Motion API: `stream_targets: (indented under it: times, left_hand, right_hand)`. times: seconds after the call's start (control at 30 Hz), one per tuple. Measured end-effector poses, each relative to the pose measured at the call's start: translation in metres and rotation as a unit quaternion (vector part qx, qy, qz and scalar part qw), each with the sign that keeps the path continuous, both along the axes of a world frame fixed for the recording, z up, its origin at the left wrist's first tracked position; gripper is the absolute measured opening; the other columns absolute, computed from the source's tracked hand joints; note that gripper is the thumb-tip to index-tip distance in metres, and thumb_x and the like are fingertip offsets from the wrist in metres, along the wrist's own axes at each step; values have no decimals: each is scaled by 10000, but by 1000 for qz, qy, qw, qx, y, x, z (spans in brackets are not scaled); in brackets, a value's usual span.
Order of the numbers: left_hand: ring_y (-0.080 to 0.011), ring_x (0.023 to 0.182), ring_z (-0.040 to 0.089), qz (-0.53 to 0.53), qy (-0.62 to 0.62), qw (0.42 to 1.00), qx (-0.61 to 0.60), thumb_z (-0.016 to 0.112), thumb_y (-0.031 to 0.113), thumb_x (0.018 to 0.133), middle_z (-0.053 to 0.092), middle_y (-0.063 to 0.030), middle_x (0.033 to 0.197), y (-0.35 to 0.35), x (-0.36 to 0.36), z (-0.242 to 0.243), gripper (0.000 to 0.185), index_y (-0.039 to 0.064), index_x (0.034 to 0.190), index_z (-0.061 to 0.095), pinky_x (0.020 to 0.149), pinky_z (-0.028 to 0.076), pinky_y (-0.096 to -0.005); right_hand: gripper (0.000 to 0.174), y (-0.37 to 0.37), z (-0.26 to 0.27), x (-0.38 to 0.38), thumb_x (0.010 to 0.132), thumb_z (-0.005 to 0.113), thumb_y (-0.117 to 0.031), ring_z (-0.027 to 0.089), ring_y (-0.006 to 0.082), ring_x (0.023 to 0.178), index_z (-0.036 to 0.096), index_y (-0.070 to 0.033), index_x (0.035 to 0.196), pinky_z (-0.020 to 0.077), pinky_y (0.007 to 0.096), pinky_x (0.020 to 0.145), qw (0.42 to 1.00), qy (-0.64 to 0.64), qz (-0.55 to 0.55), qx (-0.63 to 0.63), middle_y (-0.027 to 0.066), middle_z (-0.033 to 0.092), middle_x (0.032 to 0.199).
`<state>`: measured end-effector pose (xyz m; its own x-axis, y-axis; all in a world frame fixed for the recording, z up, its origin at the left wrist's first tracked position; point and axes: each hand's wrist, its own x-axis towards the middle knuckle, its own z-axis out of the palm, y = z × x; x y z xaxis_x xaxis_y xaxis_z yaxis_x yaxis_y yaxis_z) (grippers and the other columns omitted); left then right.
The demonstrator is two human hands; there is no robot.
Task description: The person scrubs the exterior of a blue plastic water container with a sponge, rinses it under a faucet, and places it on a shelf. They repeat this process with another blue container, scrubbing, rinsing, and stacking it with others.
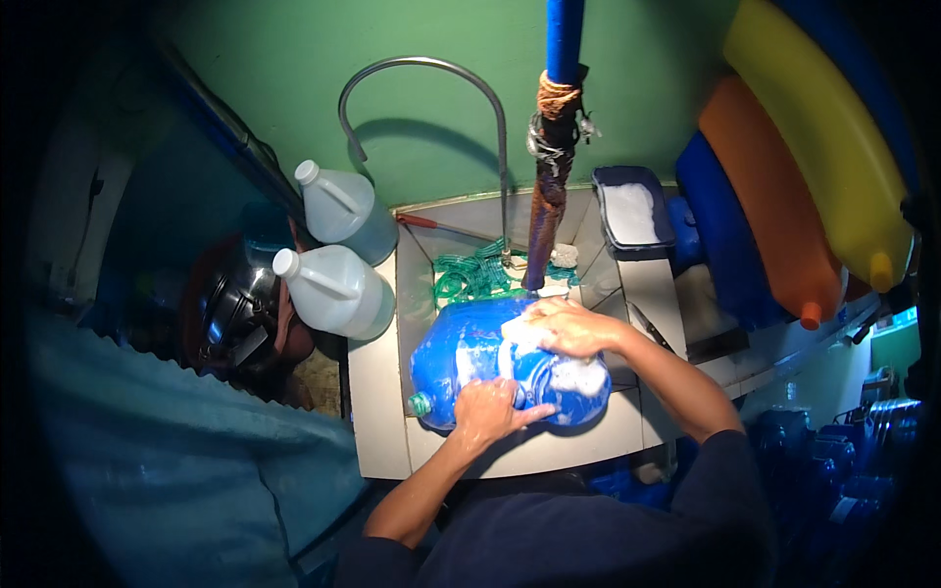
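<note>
A blue plastic water jug (441, 353), streaked with suds, lies on its side across the front rim of a tiled sink (417, 283). A green cap or tap (420, 404) sticks out at its left end. My left hand (487, 411) holds the jug's near side by its moulded handle, with the thumb pointing right. My right hand (577, 328) presses a white, foamy scrubbing pad (523, 332) against the jug's upper side; glare hides the pad's exact shape. Thick foam (578, 375) covers part of the jug's right end.
Two translucent jugs (334, 294) stand on the left ledge. A curved metal faucet (426, 62) and a wrapped blue pipe (550, 191) rise behind. Green netting (470, 275) lies in the sink. Right are a sudsy tub (632, 213), a knife (650, 327) and large coloured containers (772, 198).
</note>
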<state>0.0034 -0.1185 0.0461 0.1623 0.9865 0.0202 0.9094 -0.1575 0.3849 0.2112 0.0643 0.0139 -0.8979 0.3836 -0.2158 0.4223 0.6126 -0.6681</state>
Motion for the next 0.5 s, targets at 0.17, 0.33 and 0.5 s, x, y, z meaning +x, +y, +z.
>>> stream_targets:
  times: [0.17,0.33,0.5]
  left_hand:
    - [-269,491,590,-4,-11,994,113,731,759,678,597,-87,594,-47,6,17,699,72,625,613,498,471,-376]
    - [-235,496,586,12,0,996,87,689,741,737,578,-60,614,-77,12,7,650,102,659,600,530,467,-350]
    - [-229,478,559,51,-7,993,104,756,728,665,562,-42,587,-92,15,4,633,118,624,591,495,429,-351]
  right_hand:
    - [504,4,43,-41,979,458,-329,359,374,1433,549,-92,1414,211,507,1209,998,33,43,-12,165,470,1512]
    - [409,-46,22,-157,936,501,-177,432,369,1391,605,-37,1306,320,488,1172,929,291,228,30,199,527,1431]
    - [292,59,-18,-252,820,575,-271,693,397,942,737,-94,986,542,516,814,992,-31,5,123,242,707,989]
